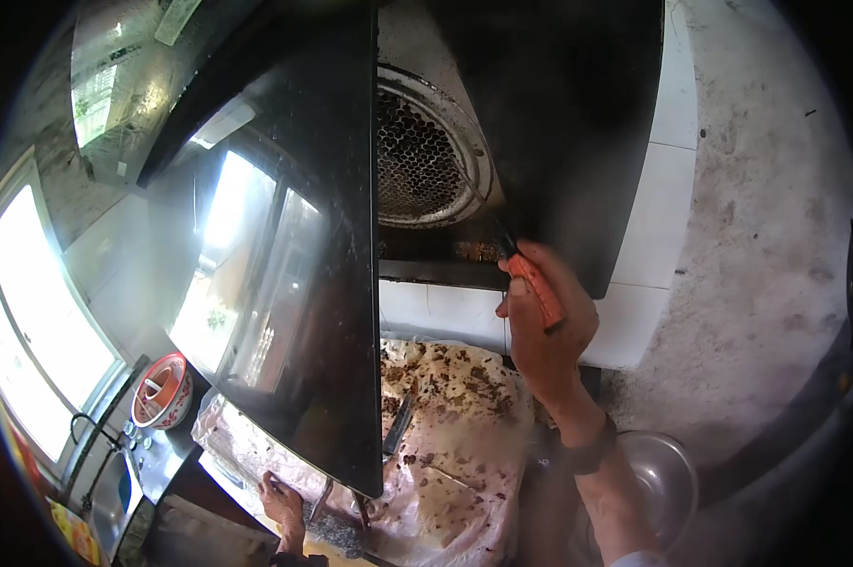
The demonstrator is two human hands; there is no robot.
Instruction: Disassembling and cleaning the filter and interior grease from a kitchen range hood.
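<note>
My right hand (554, 319) grips an orange-handled tool (537, 290) with a black collar and a thin shaft, perhaps a screwdriver. Its shaft reaches the metal rim of a round honeycomb grille (426, 159) inside a black range hood (561, 106). Brown residue coats the grille, and the hood's glossy panel (306, 283) covers its left part. Low on the left, my left hand (283, 502) is at the edge of a plastic sheet (469, 439); a small dark patch shows at its fingers, and whether it holds something is unclear.
Brown crumbs, a flat dark-bladed tool (398, 427) and a thin stick (454, 478) lie on the sheet. Steel wool (334, 535) is near my left hand. A metal bowl (656, 482) stands lower right. Left are a patterned basin (162, 404), a sink (111, 500) and a window (50, 319).
</note>
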